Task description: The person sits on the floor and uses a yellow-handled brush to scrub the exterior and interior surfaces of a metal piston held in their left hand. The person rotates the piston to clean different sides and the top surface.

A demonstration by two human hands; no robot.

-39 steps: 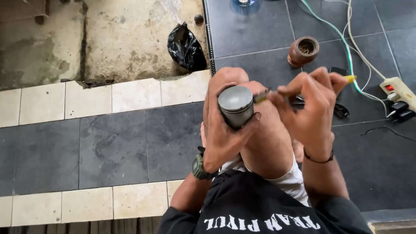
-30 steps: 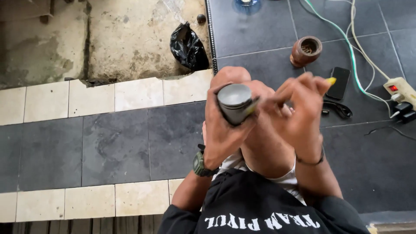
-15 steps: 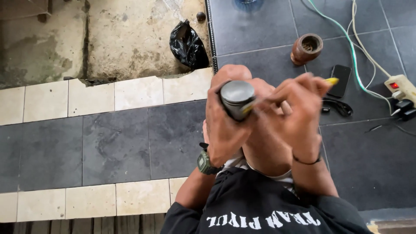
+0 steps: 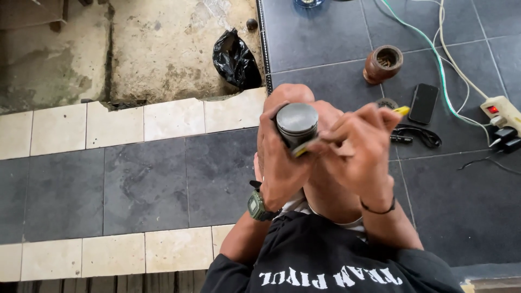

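Two hands raised over knee, left hand (image 4: 279, 163) gripping piston (image 4: 297, 123), right hand (image 4: 355, 149) pinching yellow-handled tool (image 4: 401, 110)

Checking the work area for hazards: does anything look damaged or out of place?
Yes. Beyond the cream tiles the floor gives way to rough, stained concrete with a ragged edge, where a crumpled black plastic bag lies.

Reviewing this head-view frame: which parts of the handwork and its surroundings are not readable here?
- Head view: the sides and bottom of the grey metal cylinder are covered by the left hand.
- The yellow-handled tool is mostly hidden inside the right hand; its tip and kind cannot be told.
- The blue object is cut off by the top edge.
- The power strip runs off the right edge.
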